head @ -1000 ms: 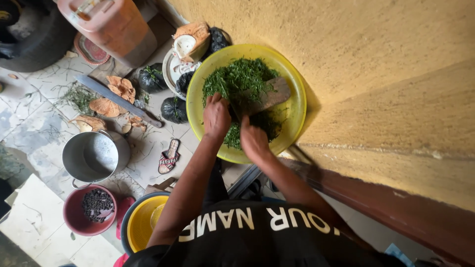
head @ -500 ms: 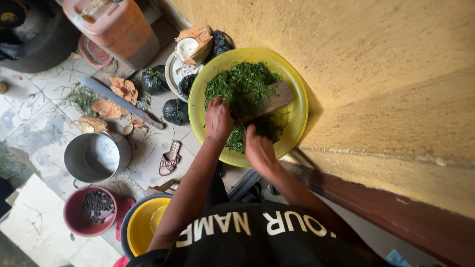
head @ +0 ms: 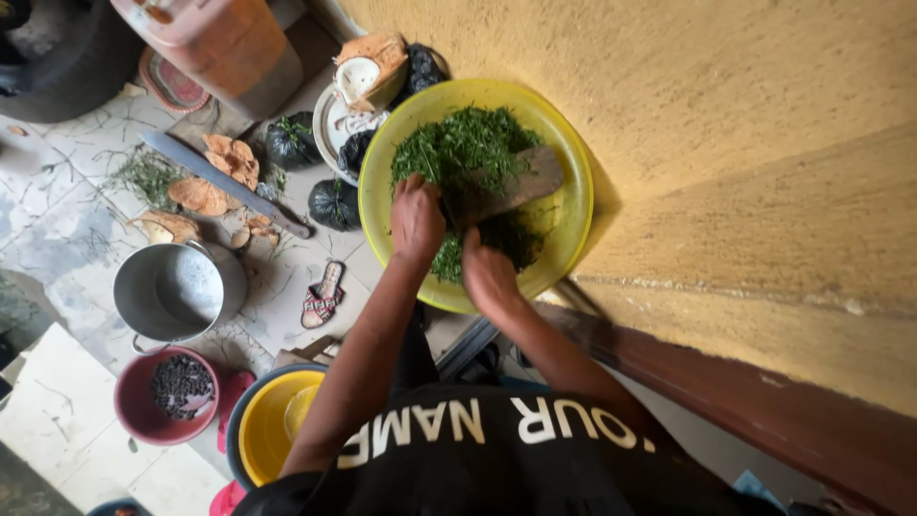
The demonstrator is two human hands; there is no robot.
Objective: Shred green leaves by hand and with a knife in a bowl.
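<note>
Over the near half of the yellow bowl [head: 571,205]: left hand [head: 417,222] pressed down on a heap of chopped greens [head: 458,153], fingers curled over them. Right hand [head: 489,275] at the near rim, closed around a knife handle, blade hidden among the leaves. Wooden board [head: 516,183] lying across the bowl's middle, half buried. Beside the bowl on the floor: black bags [head: 334,204], steel pot [head: 177,291], long machete [head: 224,183].

Tiled floor [head: 57,220] bearing a steel pot [head: 177,291], machete [head: 224,183] and sandal [head: 322,295]. Maroon bowl [head: 143,420] near the pot.
</note>
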